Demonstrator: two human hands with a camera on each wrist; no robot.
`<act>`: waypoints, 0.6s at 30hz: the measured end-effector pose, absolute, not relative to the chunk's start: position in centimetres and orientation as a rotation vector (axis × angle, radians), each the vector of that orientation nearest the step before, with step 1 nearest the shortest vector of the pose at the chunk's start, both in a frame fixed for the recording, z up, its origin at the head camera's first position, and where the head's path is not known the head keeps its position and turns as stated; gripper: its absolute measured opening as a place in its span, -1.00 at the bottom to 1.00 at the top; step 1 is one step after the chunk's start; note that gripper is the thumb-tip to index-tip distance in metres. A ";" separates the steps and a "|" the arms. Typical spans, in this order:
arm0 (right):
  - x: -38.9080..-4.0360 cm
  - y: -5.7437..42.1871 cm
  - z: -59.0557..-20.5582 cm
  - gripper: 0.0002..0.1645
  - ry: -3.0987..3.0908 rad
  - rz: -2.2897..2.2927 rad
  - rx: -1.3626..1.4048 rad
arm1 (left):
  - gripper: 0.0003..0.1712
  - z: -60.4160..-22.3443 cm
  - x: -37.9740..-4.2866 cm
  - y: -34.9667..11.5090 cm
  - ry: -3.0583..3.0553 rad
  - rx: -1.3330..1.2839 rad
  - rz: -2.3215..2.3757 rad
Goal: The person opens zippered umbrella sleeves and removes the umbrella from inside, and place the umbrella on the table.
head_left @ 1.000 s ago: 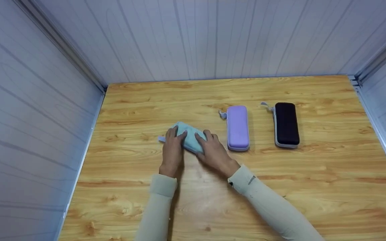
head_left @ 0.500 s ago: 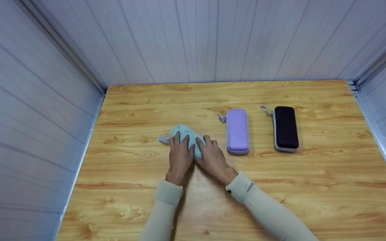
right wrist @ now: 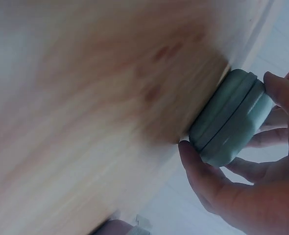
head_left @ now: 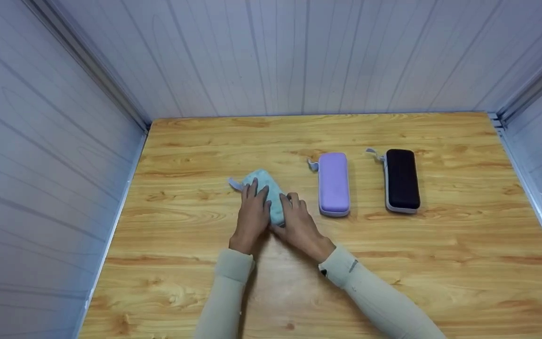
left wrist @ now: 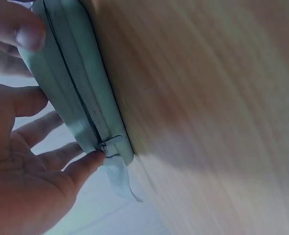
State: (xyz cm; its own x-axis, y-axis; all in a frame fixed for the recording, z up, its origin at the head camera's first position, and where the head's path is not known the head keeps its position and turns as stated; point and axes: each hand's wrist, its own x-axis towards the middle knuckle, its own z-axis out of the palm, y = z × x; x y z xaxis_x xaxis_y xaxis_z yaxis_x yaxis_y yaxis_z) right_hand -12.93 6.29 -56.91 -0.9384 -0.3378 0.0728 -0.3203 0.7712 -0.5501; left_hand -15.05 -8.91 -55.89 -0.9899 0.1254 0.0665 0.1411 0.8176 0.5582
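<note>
A mint-green zippered case (head_left: 273, 188) lies slanted on the wooden table, its strap end farther away. My left hand (head_left: 252, 214) rests on it with fairly straight fingers. In the left wrist view, one fingertip touches the case (left wrist: 93, 68) by the zipper pull (left wrist: 112, 141), above the fabric strap (left wrist: 117, 176); the zipper appears closed. My right hand (head_left: 298, 223) grips the near end. The right wrist view shows its thumb (right wrist: 196, 166) low on the case (right wrist: 232, 117) and a finger at the opposite edge.
A purple zippered case (head_left: 333, 183) lies just right of my right hand, and a black one (head_left: 402, 181) farther right. Both have loop straps at the far left. White panel walls (head_left: 280, 56) stand behind and at both sides of the table (head_left: 195, 282).
The mint-green case has turned clockwise, its strap end swinging away from me. My left hand has shifted right and its fingers lie differently on the case; my right hand stays at the near end.
</note>
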 end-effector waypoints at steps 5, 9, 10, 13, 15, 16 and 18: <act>-12.9 6.4 -56.6 -0.03 2.848 -0.967 -0.500 | -0.55 -55.8 -15.5 -9.1 -2.995 -0.236 -0.956; -12.8 6.5 -56.6 -0.05 2.802 -1.035 -0.496 | -0.55 -55.8 -15.7 -9.3 -3.005 -0.266 -0.961; -12.8 6.6 -56.6 -0.06 2.796 -1.054 -0.501 | -0.55 -55.8 -15.7 -9.3 -3.003 -0.272 -0.956; -12.6 6.6 -56.7 -0.11 2.801 -1.100 -0.525 | -0.57 -55.7 -15.7 -9.2 -2.996 -0.278 -0.922; -12.5 6.5 -56.8 -0.14 2.805 -1.127 -0.535 | -0.58 -55.8 -15.5 -9.1 -2.985 -0.269 -0.879; -12.4 6.4 -56.8 -0.14 2.803 -1.143 -0.537 | -0.58 -55.8 -15.3 -8.9 -2.974 -0.264 -0.849; -12.2 6.3 -56.8 -0.14 2.793 -1.176 -0.529 | -0.56 -55.9 -15.0 -8.6 -2.952 -0.251 -0.776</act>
State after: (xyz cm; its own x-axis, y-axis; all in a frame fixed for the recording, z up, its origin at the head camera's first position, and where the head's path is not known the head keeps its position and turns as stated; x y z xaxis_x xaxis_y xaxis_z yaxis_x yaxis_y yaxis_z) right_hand -12.23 6.29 -56.77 -0.9388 -0.3370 0.0718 -0.2868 0.6489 -0.7048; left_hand -14.97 -8.59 -55.87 -0.9835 0.1377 0.1174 0.1776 0.8585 0.4811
